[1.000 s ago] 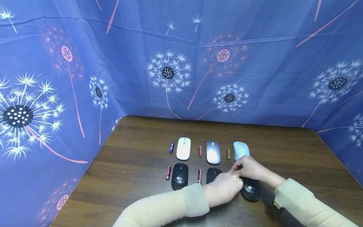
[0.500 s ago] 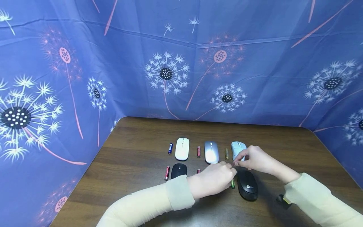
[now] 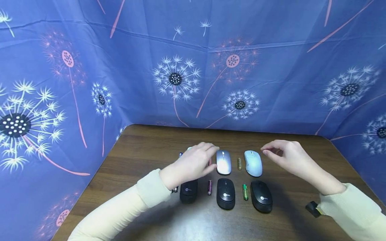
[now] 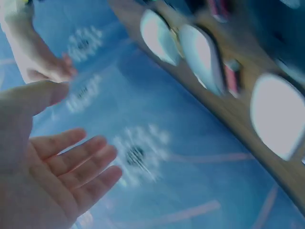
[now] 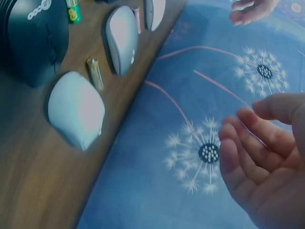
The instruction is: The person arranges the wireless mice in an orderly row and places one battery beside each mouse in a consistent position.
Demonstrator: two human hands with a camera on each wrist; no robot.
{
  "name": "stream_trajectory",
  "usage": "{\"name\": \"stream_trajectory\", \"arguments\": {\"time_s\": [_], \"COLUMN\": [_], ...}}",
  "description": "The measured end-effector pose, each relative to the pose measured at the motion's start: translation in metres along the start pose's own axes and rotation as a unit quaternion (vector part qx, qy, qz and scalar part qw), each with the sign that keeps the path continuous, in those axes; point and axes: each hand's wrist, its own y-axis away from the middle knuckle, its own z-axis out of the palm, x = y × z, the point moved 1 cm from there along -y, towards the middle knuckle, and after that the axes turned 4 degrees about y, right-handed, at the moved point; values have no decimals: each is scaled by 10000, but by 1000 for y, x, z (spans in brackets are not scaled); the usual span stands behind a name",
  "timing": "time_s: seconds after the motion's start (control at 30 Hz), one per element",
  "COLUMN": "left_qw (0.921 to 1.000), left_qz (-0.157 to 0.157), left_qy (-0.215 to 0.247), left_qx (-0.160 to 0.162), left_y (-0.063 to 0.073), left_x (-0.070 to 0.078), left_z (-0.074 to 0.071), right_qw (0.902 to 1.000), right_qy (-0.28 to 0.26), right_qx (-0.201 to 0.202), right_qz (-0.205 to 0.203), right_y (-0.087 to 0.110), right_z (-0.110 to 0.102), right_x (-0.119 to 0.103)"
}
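My left hand (image 3: pixel 194 162) hovers over the left side of the layout, fingers loosely extended and holding nothing. Beneath it, the white mouse (image 4: pixel 279 117) is mostly hidden in the head view. My right hand (image 3: pixel 291 155) is raised to the right of the light blue mouse (image 3: pixel 253 164), its fingers bent, with nothing between them. A silver mouse (image 3: pixel 223 162) and a gold battery (image 3: pixel 239 164) stand in the back row. Black mice (image 3: pixel 226 193) form the front row, with a green battery (image 3: pixel 245 192) lying beside the right black mouse (image 3: pixel 261 196).
A dark red battery (image 3: pixel 209 187) lies left of the middle black mouse. Partly covered by the left hand are a red battery (image 3: pixel 209 161) and a blue battery (image 3: pixel 180 154). The wooden table (image 3: pixel 144 144) meets a blue dandelion-print cloth (image 3: pixel 135 83) at the back.
My hands have parted from close together above the green battery. The left hand moved left and back, the right hand right and back. The green battery now lies fully in view.
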Motion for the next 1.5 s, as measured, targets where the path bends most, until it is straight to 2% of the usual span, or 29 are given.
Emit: {"name": "stream_trajectory", "arguments": {"time_s": [0.13, 0.27, 0.37, 0.47, 0.63, 0.8, 1.0, 1.5], "left_qw": [9977, 9929, 9894, 9855, 9754, 9621, 9519, 9520], "left_qz": [-459, -883, -1216, -1566, -2182, -2723, -3034, -3030], "left_qy": [79, -110, -217, -233, -129, 97, 238, 242], "left_qx": [497, 785, 768, 614, 267, -138, -363, -345], "left_y": [19, 43, 62, 79, 103, 119, 128, 129], "left_x": [-36, -68, -88, -104, -121, -129, -129, -121], "left_z": [2, 12, 22, 30, 38, 44, 47, 45], "right_qw": [9984, 9972, 9976, 9976, 9934, 9853, 9806, 9838], "right_qy": [257, 365, 358, 468, 776, 947, 1005, 972], "right_qx": [498, 659, 579, 409, -151, -624, -837, -680], "right_qz": [-108, 5, 134, 316, 833, 1280, 1462, 1348], "right_y": [6, 15, 26, 38, 60, 78, 91, 85], "right_z": [-2, 4, 13, 23, 42, 54, 60, 58], "right_x": [6, 19, 31, 42, 56, 66, 72, 67]}}
